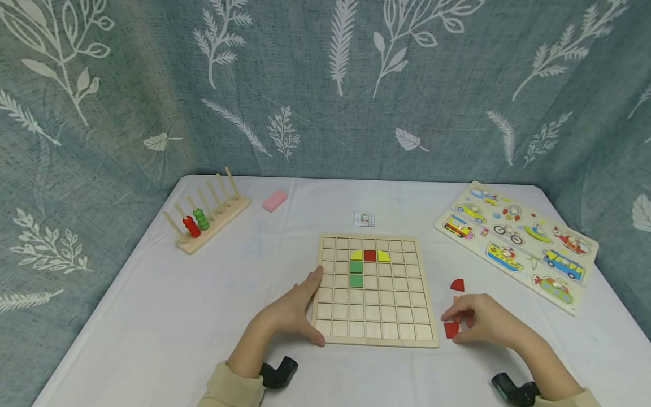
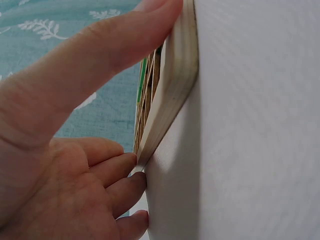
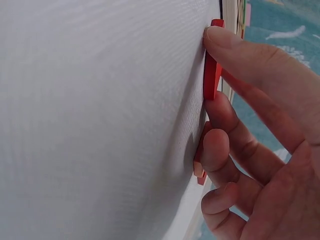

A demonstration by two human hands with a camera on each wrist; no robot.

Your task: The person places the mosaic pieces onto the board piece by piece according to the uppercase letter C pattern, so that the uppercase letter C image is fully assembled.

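A wooden grid board (image 1: 373, 333) lies in the middle of the white table. Two yellow curved pieces, a red square (image 1: 370, 255) and two green squares (image 1: 356, 273) fill cells near its top. My left hand (image 1: 305, 308) rests flat against the board's left edge, thumb at the near left corner; its fingers (image 2: 120, 165) touch the board's rim (image 2: 175, 75). Just right of the board, my right hand (image 1: 450, 319) pinches a flat red piece (image 1: 451, 330) that lies on the table, fingertips (image 3: 225, 40) on the piece's edge (image 3: 212, 70). A second red quarter-round piece (image 1: 457, 285) lies loose a little farther back.
A wooden peg rack (image 1: 205, 217) with red and green rings stands at the back left, a pink block (image 1: 274, 200) beside it. A small pattern card (image 1: 364, 218) lies behind the board. A vehicle puzzle board (image 1: 516, 244) lies at the right. A leaf-print curtain surrounds the table.
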